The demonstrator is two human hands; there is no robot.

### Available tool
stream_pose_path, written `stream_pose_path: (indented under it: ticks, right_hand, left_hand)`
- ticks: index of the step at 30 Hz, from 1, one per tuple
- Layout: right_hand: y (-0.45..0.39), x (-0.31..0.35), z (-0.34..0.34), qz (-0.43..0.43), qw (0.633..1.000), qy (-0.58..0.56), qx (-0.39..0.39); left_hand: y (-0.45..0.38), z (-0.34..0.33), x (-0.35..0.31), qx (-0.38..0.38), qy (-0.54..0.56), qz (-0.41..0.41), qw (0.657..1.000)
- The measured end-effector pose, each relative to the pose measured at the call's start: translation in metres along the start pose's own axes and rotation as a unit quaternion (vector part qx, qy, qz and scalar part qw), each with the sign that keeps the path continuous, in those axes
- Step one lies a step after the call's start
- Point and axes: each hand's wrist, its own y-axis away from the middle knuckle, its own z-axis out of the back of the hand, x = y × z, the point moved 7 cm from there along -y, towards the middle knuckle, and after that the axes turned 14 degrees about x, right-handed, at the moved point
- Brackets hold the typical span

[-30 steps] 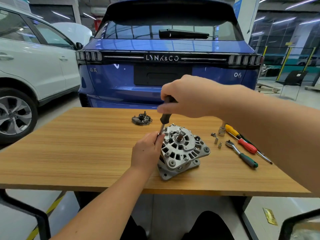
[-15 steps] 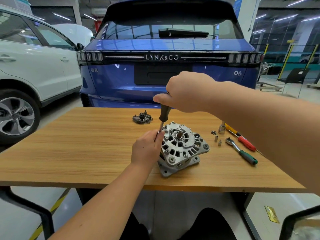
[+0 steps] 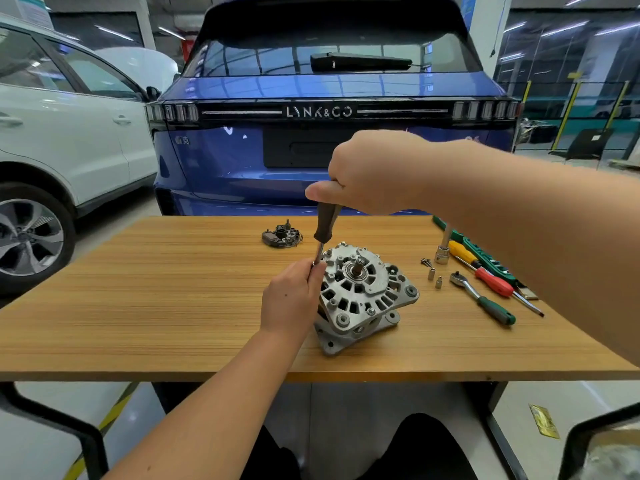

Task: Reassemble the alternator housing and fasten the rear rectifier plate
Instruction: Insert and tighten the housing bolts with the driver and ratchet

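Gripping hand, right: the right hand (image 3: 372,173) is clenched round the top of the dark screwdriver (image 3: 325,227), directly above the alternator's far-left edge.
Steadying hand, left: the left hand (image 3: 291,299) pinches the screwdriver's metal shaft between thumb and fingers, touching the alternator's left side.
Landmark: the alternator (image 3: 362,294), a silver finned housing with its shaft stub pointing up, stands tilted near the middle of the wooden table (image 3: 138,306).
Tool tip: hidden behind the left fingers at the alternator's upper-left rim; the fastener it meets cannot be made out.
Rectifier plate (image 3: 282,236): a dark part lying apart, behind and left of the alternator.
Small parts (image 3: 433,271): loose screws and sleeves just right of the alternator.
Socket on extension (image 3: 442,252): upright, right of the alternator, behind the small parts.
Ratchet (image 3: 481,297): green-handled, further right.
Red-and-yellow screwdriver (image 3: 485,273): beside the ratchet, on its far side.
Blue car (image 3: 329,98): behind the table; tailgate lettering reads "LYNK&CO".
White car (image 3: 69,133): left of the blue one.
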Motion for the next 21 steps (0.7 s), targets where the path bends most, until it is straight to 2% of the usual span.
stream_pose_path:
  ticks: [3, 7, 9, 11, 16, 18, 21]
  right_hand:
    - [-0.001, -0.002, 0.001, -0.042, 0.999, 0.013, -0.018]
    - [0.004, 0.014, 0.0, 0.08, 0.994, 0.006, 0.071]
    - [0.005, 0.018, 0.003, 0.112, 0.99, 0.032, 0.079]
    - [0.002, 0.016, 0.004, 0.097, 0.993, 0.027, 0.055]
    - [0.001, 0.007, -0.004, -0.019, 1.0, -0.018, 0.014]
    - [0.003, 0.01, -0.005, -0.013, 1.0, 0.01, 0.013]
    - [0.01, 0.016, -0.004, 0.061, 0.996, -0.014, 0.057]
  left_hand:
    - [0.0, 0.002, -0.002, 0.002, -0.016, -0.008, 1.0]
    - [0.001, 0.004, -0.003, -0.005, -0.036, -0.027, 0.999]
    - [0.002, 0.003, -0.003, -0.013, -0.03, -0.029, 0.999]
    - [0.002, 0.002, -0.003, -0.014, -0.024, -0.022, 0.999]
    - [-0.001, 0.002, -0.003, -0.001, -0.033, -0.004, 0.999]
    - [-0.001, 0.003, -0.003, 0.004, -0.039, -0.007, 0.999]
    - [0.0, 0.004, -0.004, 0.0, -0.046, -0.015, 0.999]
